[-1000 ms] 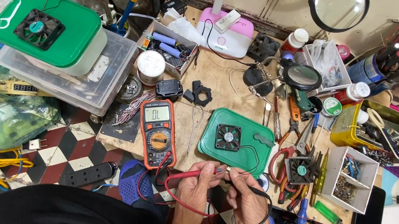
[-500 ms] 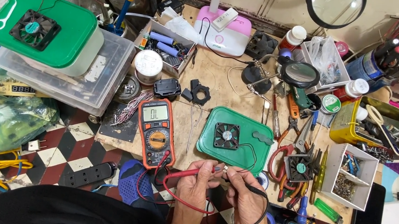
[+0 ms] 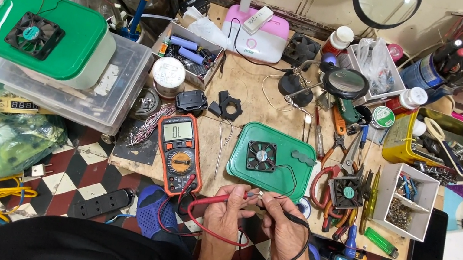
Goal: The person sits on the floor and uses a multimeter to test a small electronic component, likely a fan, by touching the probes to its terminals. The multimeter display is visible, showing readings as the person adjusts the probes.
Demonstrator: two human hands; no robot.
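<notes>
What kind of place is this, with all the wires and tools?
Probably a home electronics repair bench. An orange multimeter sits by the left hand, which holds a red probe; small cooling fans and pliers lie scattered on the wooden table.

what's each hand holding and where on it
The left hand pinches the red multimeter probe along its handle. The right hand holds the black probe the same way, tips meeting near the green lid.

orange multimeter (image 3: 180,153) screen (image 3: 178,130) (grey) faces up.
</notes>
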